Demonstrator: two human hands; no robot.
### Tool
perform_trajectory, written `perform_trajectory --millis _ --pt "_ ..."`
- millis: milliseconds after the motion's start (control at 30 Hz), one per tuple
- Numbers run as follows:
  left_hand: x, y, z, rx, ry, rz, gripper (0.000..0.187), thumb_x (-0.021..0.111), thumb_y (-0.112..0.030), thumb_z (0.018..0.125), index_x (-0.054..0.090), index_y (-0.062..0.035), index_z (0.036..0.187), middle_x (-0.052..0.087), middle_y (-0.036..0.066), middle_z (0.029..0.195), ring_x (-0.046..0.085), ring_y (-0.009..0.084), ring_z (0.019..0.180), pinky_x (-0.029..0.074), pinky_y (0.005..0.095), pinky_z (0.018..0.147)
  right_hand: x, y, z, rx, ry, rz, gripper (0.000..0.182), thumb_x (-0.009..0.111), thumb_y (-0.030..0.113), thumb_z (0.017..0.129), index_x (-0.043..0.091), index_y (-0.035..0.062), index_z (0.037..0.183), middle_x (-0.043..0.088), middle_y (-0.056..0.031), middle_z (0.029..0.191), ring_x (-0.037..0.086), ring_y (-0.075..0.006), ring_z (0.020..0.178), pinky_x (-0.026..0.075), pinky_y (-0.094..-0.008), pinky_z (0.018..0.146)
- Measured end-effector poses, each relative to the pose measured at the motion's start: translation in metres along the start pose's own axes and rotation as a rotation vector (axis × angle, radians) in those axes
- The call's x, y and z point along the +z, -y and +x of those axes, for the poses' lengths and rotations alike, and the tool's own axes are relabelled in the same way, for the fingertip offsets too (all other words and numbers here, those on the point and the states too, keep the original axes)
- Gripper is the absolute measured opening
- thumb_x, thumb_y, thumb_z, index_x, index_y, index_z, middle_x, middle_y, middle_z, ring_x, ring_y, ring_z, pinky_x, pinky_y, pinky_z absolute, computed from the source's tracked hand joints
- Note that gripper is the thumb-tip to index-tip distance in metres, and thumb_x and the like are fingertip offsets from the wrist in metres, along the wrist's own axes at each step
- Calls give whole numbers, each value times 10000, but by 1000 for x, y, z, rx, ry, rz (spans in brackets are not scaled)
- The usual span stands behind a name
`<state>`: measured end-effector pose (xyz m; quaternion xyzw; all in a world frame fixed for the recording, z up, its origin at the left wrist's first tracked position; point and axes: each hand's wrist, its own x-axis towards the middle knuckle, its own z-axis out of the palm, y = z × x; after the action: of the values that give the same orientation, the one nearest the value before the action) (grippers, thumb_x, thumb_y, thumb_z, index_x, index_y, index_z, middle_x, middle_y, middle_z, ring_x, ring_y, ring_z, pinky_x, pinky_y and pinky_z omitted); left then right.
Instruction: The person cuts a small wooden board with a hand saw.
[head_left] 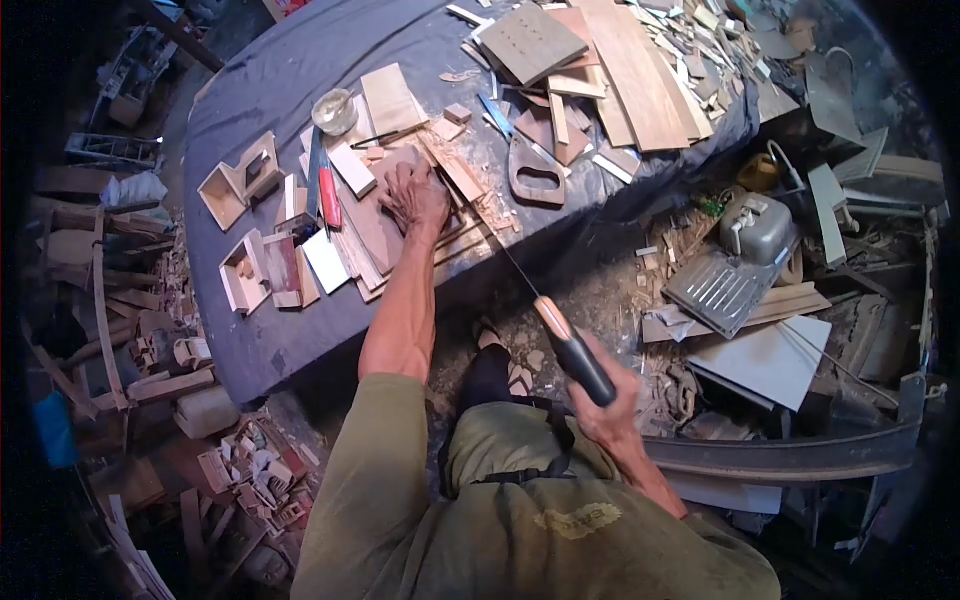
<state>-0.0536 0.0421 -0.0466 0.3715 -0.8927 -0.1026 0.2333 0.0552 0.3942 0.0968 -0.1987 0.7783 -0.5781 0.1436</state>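
Observation:
My left hand (412, 195) lies spread on a dark brown board (370, 225), pressing down near the table's front edge. My right hand (612, 400) is closed around the black and tan handle of a pull saw (572, 350). The saw's thin blade shows almost edge-on and points up-left to the wood strips (465, 235) beside my left hand. Sawdust and small chips lie around those strips. Left of the board are a white block (352, 170) and a red-handled tool (330, 198).
The dark cloth-covered table (300, 350) carries wooden box pieces (240, 185), a jar (335, 112), another handsaw (537, 172) and long planks (640, 80). A metal sink (745, 250) sits at right among scraps. Wood offcuts (265, 470) are heaped on the floor at left.

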Motion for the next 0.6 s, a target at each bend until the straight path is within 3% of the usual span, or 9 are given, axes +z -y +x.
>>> perform_trajectory --millis 167,467,600 --pt "4 6 0 18 3 11 235 641 -216 819 710 -207 1044 586 77 1037 503 302 1116 341 541 929 12 -7 9 16 13 -21 587 661 -28 782 580 30 1360 725 -180 935 721 -179 803 551 -307 709" --pt "4 7 3 -17 -2 -50 246 653 -204 804 723 -203 1039 591 82 1052 506 302 1112 342 527 925 15 -19 7 -109 -32 -1 610 671 -28 785 560 23 1383 724 -172 976 713 -175 791 554 -310 707" --pt "1 5 2 -26 26 -40 244 639 -203 813 723 -198 1042 592 84 1059 509 304 1116 345 529 927 15 -16 5 0 -4 31 617 671 -31 782 559 25 1386 731 -166 975 709 -170 765 553 -304 696"
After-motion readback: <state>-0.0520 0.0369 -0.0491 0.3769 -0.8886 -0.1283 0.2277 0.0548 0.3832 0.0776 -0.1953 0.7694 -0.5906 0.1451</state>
